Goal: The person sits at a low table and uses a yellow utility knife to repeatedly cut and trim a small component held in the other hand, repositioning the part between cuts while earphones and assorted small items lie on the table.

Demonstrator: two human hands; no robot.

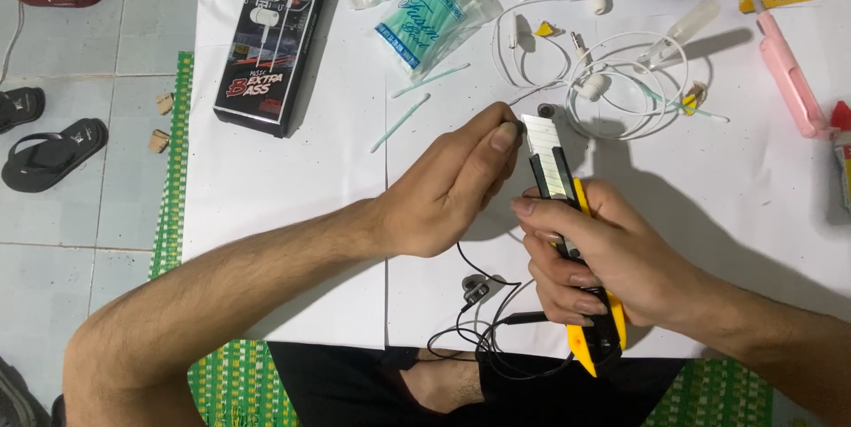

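Your right hand (612, 258) is closed round the yellow utility knife (576, 250), blade at 12 o'clock; your left hand (452, 183) pinches the black earphone cable (483, 321), which looks thin, limp, easily nicked—grip beside the cut.

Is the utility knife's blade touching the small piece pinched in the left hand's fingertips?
Cannot tell. In the head view the blade tip sits right beside the left hand thumb tip, but the pinched piece is hidden; no contact or gap shows plainly.
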